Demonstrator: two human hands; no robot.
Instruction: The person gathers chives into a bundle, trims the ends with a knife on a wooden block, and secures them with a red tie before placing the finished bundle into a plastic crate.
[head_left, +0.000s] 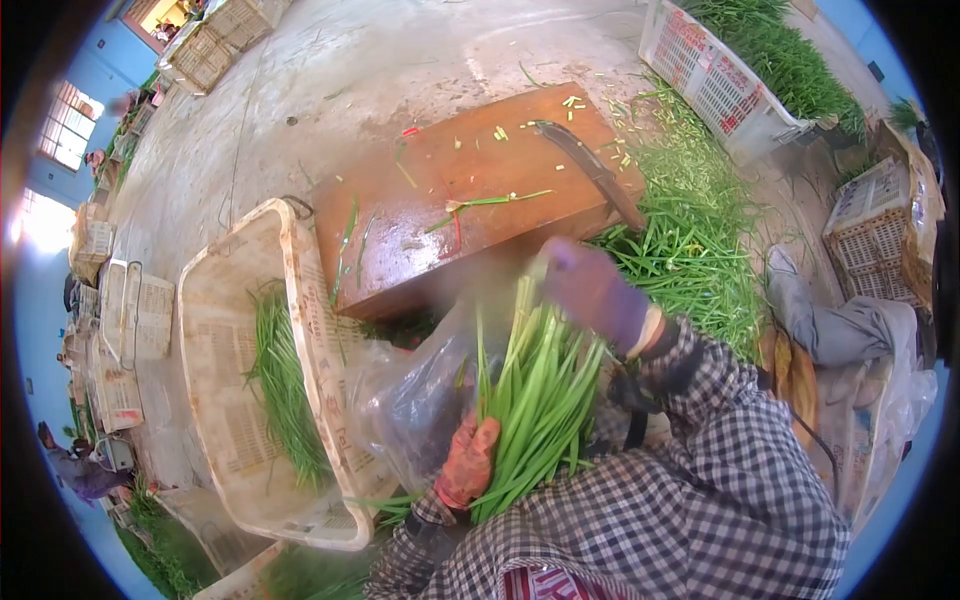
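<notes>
My left hand (468,460), in an orange-red glove, is closed around the lower left side of a bunch of garlic chives (540,410). The long green leaves lean against my checked clothing, their paler ends pointing up. At those upper ends is my right hand (597,290) in a purple glove; motion blurs it, and its fingers do not show clearly. Clear plastic sheeting (415,395) bulges beside my left hand. Beyond my hands stands a brown wooden block (450,200), with a curved knife (592,172) resting on its right part among cut bits and loose leaves.
A white plastic crate (325,370) on the left holds some greens. Trimmed leaves (700,240) pile up right of the block. Another crate (715,85) full of greens stands at the upper right. A person's grey trouser leg (830,320) is at the right.
</notes>
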